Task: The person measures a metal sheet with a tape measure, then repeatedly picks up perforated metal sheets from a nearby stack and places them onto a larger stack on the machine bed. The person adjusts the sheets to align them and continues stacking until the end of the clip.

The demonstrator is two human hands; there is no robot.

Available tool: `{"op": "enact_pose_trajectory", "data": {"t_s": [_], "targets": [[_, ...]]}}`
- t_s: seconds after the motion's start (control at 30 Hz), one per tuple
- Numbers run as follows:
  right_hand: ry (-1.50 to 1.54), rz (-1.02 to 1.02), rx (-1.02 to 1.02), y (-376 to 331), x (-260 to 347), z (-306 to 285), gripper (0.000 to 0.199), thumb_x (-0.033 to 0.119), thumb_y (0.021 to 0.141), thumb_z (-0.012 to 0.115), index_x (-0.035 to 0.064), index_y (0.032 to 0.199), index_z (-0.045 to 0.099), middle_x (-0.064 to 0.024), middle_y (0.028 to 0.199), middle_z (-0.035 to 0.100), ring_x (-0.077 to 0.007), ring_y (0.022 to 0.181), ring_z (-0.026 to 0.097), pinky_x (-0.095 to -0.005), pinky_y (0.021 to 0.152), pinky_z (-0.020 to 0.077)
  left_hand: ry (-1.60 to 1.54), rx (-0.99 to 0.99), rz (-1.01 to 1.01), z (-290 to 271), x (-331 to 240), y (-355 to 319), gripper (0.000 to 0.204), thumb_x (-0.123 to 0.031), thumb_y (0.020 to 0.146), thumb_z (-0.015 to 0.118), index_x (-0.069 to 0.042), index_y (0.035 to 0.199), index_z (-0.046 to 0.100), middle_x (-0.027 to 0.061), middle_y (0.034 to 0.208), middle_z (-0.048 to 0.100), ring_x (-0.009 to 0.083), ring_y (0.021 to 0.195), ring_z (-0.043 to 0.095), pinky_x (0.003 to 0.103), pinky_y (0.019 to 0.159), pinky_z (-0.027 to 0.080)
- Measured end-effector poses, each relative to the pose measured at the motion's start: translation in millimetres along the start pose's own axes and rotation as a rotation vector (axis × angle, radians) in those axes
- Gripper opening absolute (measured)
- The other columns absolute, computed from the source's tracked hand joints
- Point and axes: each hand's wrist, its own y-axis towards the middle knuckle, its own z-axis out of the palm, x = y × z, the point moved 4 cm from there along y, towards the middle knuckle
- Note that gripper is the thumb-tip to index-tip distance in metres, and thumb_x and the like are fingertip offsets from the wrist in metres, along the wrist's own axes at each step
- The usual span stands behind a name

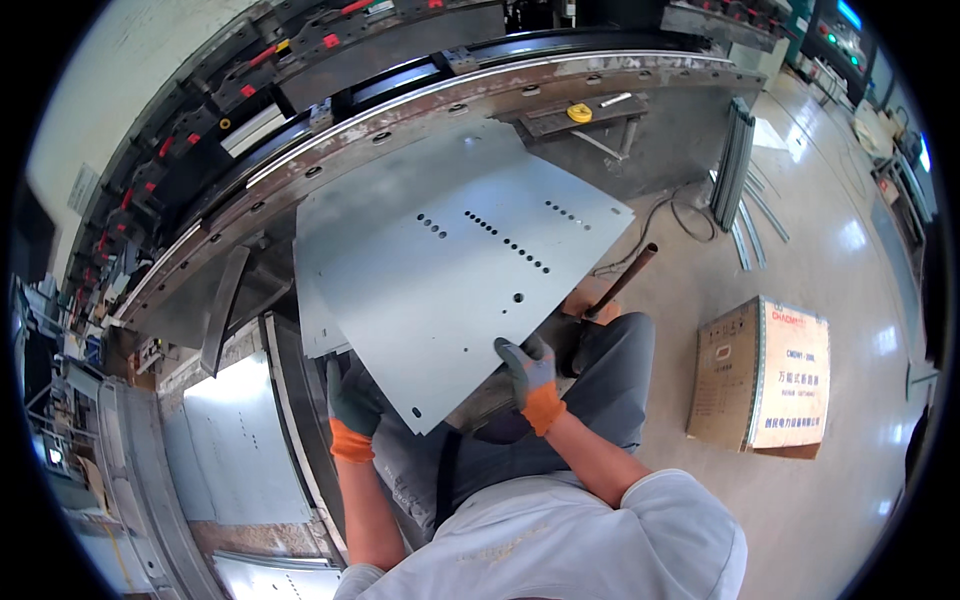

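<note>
A large grey sheet-metal panel (pixel 430 290) with rows of punched holes lies tilted in front of me, one corner pointing toward my lap. Under its left side shows the edge of a second metal sheet (pixel 318 325). My right hand (pixel 530 378), in a grey glove with an orange cuff, grips the panel's near right edge, thumb on top. Gloved the same way, my left hand (pixel 355 405) is at the near left edge, where the two sheets overlap; its fingers are partly hidden, and I cannot tell whether it grips one sheet or both.
A press brake's long bed (pixel 420 105) runs behind the panel. A yellow tape measure (pixel 579 113) rests on a bracket (pixel 600 118). More metal sheets (pixel 240 430) lie at left. On the right floor stand a cardboard box (pixel 755 375) and leaning metal strips (pixel 733 165). A brown pipe (pixel 625 278) rises nearby.
</note>
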Motion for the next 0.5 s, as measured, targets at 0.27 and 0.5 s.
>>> {"op": "enact_pose_trajectory", "data": {"t_s": [0.27, 0.5], "targets": [[0.152, -0.149, -0.066, 12.7, 35.0, -47.2, 0.023, 0.008, 0.089, 0.068, -0.0030, 0.108, 0.069, -0.0119, 0.100, 0.071, -0.0216, 0.090, 0.069, -0.0349, 0.080, 0.0568, -0.257, 0.111, 0.191, 108.1, 12.7, 8.6, 0.058, -0.037, 0.098, 0.054, 0.000, 0.143, 0.047, 0.0132, 0.127, 0.065, 0.0269, 0.111, 0.066, 0.038, 0.096, 0.053], [-0.080, -0.283, -0.105, -14.5, 116.4, -50.0, 0.024, 0.013, 0.091, 0.062, -0.0034, 0.108, 0.069, -0.0118, 0.100, 0.069, -0.0204, 0.087, 0.066, -0.0342, 0.076, 0.0546, -0.133, 0.192, 0.143, 121.2, 40.2, -3.1, 0.027, 0.003, 0.091, 0.066, 0.001, 0.118, 0.068, 0.0082, 0.110, 0.072, 0.0184, 0.097, 0.070, 0.030, 0.085, 0.054]]}}
